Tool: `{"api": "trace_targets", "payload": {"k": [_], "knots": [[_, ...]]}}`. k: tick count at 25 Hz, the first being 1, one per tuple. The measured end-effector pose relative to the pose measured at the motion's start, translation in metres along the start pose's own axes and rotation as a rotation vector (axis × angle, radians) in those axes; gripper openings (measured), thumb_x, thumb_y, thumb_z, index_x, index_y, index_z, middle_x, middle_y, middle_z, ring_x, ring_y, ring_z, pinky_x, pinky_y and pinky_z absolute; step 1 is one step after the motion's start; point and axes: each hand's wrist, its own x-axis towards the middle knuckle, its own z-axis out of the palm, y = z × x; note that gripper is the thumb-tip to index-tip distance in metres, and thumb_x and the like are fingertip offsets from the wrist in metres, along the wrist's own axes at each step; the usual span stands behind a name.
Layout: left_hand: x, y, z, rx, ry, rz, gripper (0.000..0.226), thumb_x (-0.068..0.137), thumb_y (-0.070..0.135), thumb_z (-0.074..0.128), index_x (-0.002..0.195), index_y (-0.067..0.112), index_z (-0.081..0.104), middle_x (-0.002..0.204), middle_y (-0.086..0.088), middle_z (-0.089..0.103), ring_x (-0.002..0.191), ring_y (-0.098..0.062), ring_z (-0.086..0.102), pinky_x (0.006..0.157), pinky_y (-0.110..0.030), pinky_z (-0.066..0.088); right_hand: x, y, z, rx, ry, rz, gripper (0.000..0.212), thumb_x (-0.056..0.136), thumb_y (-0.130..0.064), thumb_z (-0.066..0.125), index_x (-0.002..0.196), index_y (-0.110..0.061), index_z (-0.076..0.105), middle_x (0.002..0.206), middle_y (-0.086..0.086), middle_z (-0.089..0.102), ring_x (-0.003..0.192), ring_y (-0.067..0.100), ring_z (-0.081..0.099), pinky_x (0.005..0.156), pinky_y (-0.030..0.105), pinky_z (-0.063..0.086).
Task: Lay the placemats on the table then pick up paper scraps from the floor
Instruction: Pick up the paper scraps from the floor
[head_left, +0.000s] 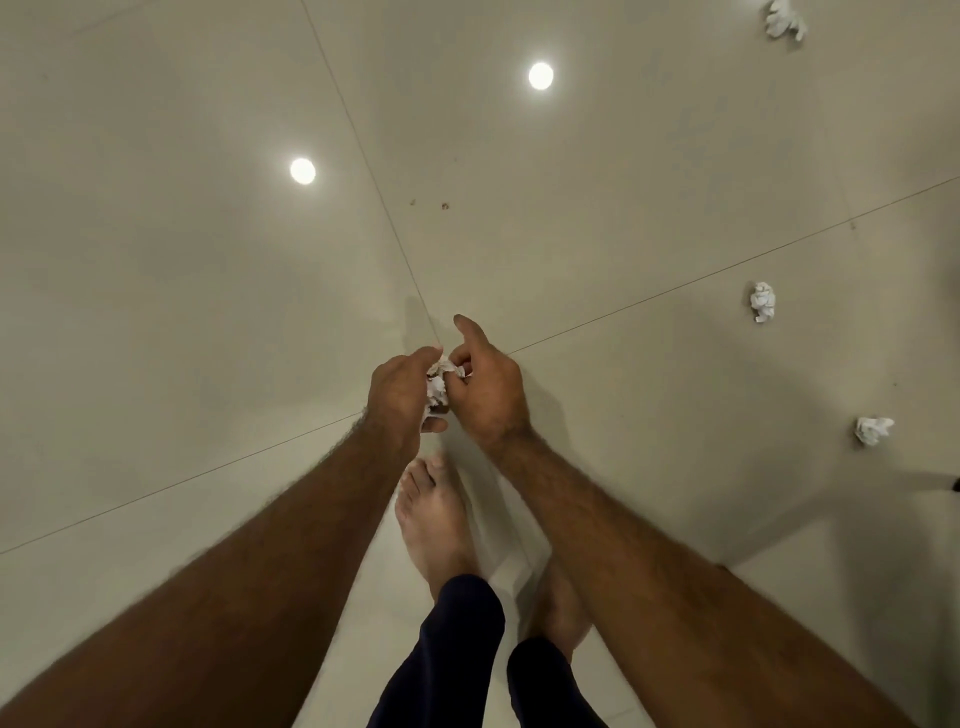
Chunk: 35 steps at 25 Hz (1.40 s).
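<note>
A person looks down at a shiny, pale beige tiled floor (208, 312) with thin dark lines between the big tiles. Both bare arms reach out in front, and the two hands meet in the middle of the view, above the floor.

The left hand (400, 395) is curled around a small bunch of crumpled white paper scraps (439, 382). Its fingers wrap over the bunch, and its thumb shows below it. The right hand (491, 389) is right beside it, touching the same bunch with bent fingers. The first finger of the right hand sticks out straight and points away. So both hands grip the paper together, and the paper sits between them.

Three more crumpled white paper balls lie on the floor to the right, well apart from the hands. One paper ball (762, 302) is on the middle right. Another paper ball (874, 430) lies lower, near the right edge. A third paper ball (785, 20) is far up in the top right corner.

Two round white light spots (302, 171) shine on the floor.

Below the hands are two bare feet (434, 519) and dark blue trouser legs (457, 649).
</note>
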Motion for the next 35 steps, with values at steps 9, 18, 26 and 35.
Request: {"api": "trace_targets", "payload": {"k": [9,18,26,35], "knots": [[-0.018,0.005,0.031,-0.052,-0.083,0.083,0.009,0.096,0.017,0.069,0.094,0.010,0.073,0.086,-0.013,0.076,0.075,-0.028,0.073,0.058,-0.034,0.057,-0.014,-0.006,-0.036,0.428,0.024,0.291,0.076,0.080,-0.007,0.056,0.149,-0.029,0.034,0.095,-0.008,0.076,0.092,0.012,0.072,0.079,0.039,0.062],[0.015,-0.003,0.002,0.048,-0.008,0.084,0.010,0.088,0.000,0.065,0.084,0.006,0.072,0.070,-0.014,0.064,0.058,-0.027,0.059,0.052,-0.030,0.053,0.037,0.035,-0.008,-0.569,-0.011,-0.041,0.050,0.083,0.001,0.058,0.131,-0.014,0.055,0.112,0.008,0.065,0.100,0.030,0.059,0.073,0.037,0.051],[0.018,-0.005,-0.013,0.135,0.008,0.092,0.009,0.092,0.005,0.067,0.085,0.007,0.072,0.074,-0.015,0.067,0.061,-0.026,0.062,0.050,-0.028,0.052,0.046,0.048,-0.002,-0.651,-0.006,-0.066,0.052,0.081,0.001,0.056,0.131,-0.016,0.053,0.102,0.011,0.063,0.088,0.032,0.061,0.064,0.035,0.048],[-0.062,0.071,0.036,0.197,-0.098,0.114,0.012,0.093,0.003,0.065,0.082,0.007,0.067,0.074,-0.017,0.059,0.056,-0.025,0.053,0.047,-0.024,0.047,-0.012,0.040,-0.161,-0.167,0.308,0.331,0.054,0.070,0.013,0.049,0.113,-0.013,0.068,0.097,0.004,0.059,0.083,0.022,0.059,0.073,0.025,0.047]]}}
